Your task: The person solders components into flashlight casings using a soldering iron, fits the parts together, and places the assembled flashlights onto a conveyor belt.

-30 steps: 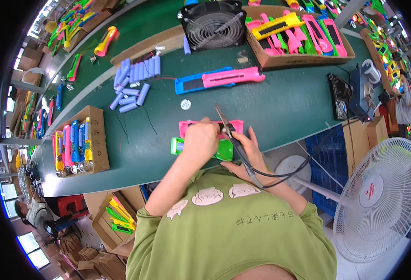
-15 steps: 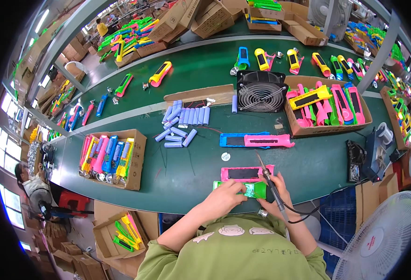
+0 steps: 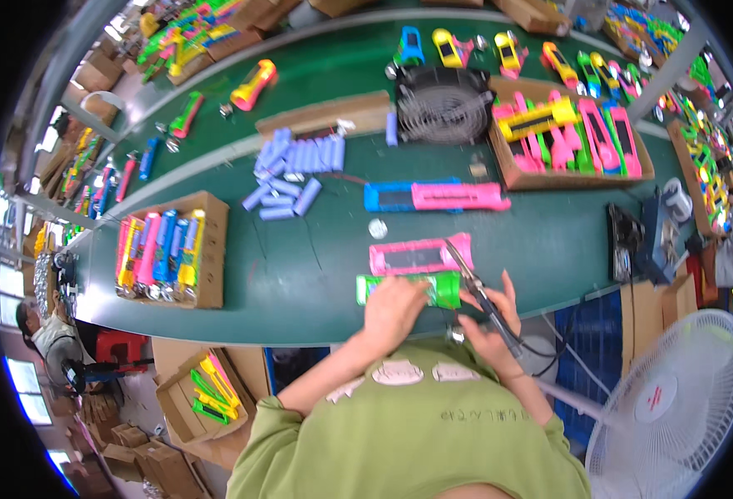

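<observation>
A green plastic lamp casing (image 3: 445, 290) lies at the near edge of the bench. My left hand (image 3: 393, 312) is closed on it with curled fingers that cover its middle, so what lies under them is hidden. My right hand (image 3: 497, 326) grips a soldering iron (image 3: 489, 306), its tip pointing up and left over the right end of a pink casing (image 3: 420, 255). That pink casing sits just beyond the green one. A small silvery part (image 3: 456, 333) shows between my hands, below the green casing. Farther off, a second pink casing (image 3: 462, 197) rests beside a blue one (image 3: 387, 196).
Purple battery cells (image 3: 304, 155) lie in a heap at left centre. Cartons of casings stand left (image 3: 210, 264) and right (image 3: 570, 177). A black fan (image 3: 444, 106) is behind, soldering station (image 3: 662, 241) at right. A white fan (image 3: 664, 399) stands beside me.
The whole view has shifted, so bench things sit higher and farther left. My left hand stays on the green casing. My right fingers have spread somewhat around the soldering iron.
</observation>
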### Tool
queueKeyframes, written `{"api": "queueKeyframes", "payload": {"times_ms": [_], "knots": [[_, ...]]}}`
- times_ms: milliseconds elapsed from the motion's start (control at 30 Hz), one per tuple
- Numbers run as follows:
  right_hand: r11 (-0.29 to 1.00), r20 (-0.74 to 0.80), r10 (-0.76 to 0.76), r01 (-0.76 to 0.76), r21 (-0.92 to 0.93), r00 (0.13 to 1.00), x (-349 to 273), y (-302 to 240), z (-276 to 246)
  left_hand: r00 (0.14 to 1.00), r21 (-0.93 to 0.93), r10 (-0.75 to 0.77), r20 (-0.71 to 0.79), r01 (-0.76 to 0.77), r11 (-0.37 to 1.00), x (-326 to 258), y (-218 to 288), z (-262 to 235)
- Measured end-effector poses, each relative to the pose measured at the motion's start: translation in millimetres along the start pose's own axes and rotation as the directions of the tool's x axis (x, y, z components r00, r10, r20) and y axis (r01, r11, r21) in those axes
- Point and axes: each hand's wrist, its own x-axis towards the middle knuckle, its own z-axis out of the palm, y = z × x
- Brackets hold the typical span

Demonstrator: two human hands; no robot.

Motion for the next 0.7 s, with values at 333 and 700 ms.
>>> {"api": "queueKeyframes", "payload": {"times_ms": [333,700], "knots": [[0.987,-0.246,0.093,-0.057,0.149,0.965,-32.2,7.7,0.0,0.996,-0.037,-0.073,0.047,0.075,0.996,2.8,2.0,-5.6],[0.755,-0.265,0.506,-0.274,0.595,0.821,-41.7,8.8,14.6,0.959,-0.045,-0.230,0.163,0.240,0.970,7.1,8.3,-13.9]]}}
